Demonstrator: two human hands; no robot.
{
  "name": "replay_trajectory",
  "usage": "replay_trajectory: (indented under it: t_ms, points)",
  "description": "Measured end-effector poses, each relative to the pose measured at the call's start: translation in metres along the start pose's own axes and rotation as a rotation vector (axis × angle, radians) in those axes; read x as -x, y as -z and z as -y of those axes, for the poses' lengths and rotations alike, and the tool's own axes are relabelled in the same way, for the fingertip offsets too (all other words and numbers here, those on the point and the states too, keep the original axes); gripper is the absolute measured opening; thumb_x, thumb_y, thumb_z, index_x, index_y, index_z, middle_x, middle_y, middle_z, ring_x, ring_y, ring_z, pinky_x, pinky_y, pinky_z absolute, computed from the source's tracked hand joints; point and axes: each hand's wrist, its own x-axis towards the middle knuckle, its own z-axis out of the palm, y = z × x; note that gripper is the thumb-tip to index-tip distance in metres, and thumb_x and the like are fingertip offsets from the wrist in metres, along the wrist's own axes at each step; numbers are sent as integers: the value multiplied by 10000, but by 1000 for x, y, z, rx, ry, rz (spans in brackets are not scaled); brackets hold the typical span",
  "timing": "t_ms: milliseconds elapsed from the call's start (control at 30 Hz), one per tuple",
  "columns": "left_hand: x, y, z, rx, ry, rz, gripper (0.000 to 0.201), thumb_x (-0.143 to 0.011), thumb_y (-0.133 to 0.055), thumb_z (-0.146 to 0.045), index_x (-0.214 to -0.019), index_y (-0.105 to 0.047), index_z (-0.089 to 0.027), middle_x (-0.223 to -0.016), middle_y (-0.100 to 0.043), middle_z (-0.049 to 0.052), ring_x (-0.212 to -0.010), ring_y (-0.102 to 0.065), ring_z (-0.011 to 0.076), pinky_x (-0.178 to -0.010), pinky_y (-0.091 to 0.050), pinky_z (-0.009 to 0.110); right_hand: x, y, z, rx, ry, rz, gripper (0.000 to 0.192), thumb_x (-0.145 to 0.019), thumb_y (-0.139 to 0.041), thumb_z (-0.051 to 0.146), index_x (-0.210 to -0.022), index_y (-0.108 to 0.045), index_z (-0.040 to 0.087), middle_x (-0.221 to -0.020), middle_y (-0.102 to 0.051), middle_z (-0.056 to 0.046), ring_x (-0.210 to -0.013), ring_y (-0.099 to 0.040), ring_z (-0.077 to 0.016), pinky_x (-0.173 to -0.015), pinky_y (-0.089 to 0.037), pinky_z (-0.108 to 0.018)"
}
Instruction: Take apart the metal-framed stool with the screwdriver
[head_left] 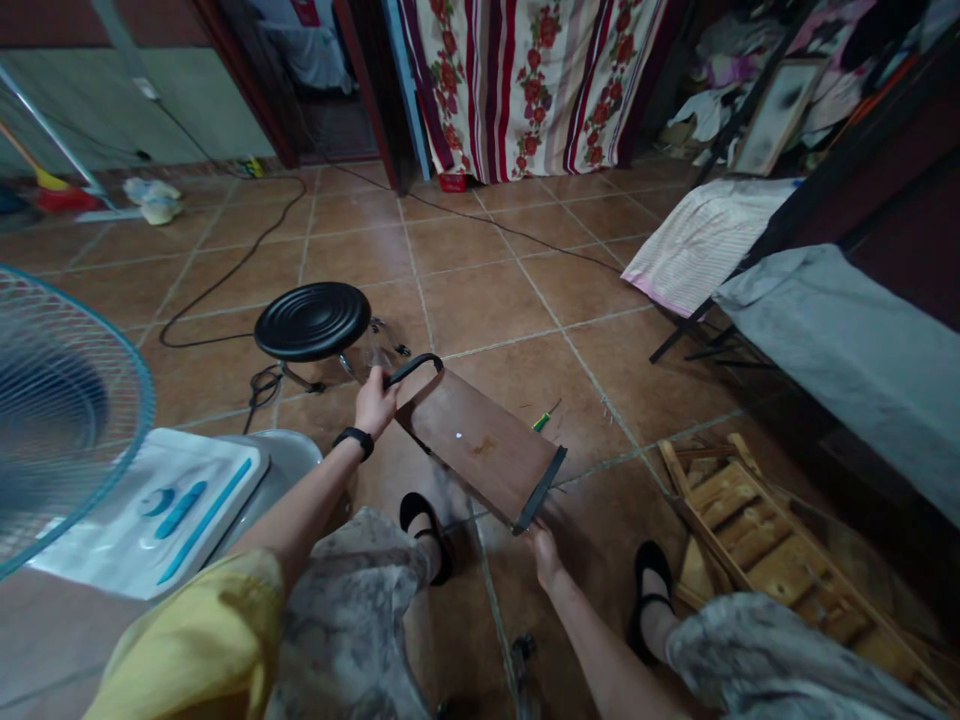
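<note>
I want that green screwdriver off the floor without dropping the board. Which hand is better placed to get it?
Probably the right hand: it only touches the board's near end, on the screwdriver's side. The left hand grips the far bracket.

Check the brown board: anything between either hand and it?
Nothing visible. The left hand already grips the brown board beside its black handle, and the right hand touches its near, black-edged end from below.
</note>
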Motion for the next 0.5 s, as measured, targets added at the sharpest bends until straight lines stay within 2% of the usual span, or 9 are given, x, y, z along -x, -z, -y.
replay_trajectory:
  t_ms: [133,233,367,500]
  points:
    - [8,0,18,-53,-10,-6,279,-833,-450,-344,-1065,-479,-191,-896,-618,74,-837,-595,231,-711,-438,297,4,-10,-1,-10,-60,-7,304,-556,-651,377,-797,-617,195,-779,-688,-18,-813,-620,-206,-735,-469,-312]
    - [10,-1,29,-122,-74,28,265,-850,-417,-332,-1049,-501,-179,-948,-604,107,-909,-580,250,-771,-442,322,4,-15,2,10,-60,-5,284,-584,-621,388,-792,-601,196,-773,-683,-25,-840,-615,-209,-745,-459,-315]
    - [9,0,30,-197,-140,24,312,-850,-409,-287,-1103,-516,-140,-1132,-528,173,-1052,-518,289,-912,-405,391,3,-17,8,82,-105,-15,314,-632,-578,419,-858,-609,203,-886,-687,-30,-925,-600,-210,-772,-454,-333]
    - [12,5,27,-129,-177,-4,489,-793,-503,-286,-1260,-437,-155,-1302,-405,167,-1181,-423,305,-992,-368,421,10,-8,12,183,-131,-127,310,-657,-540,434,-873,-601,222,-949,-676,-42,-942,-601,-212,-723,-472,-333]
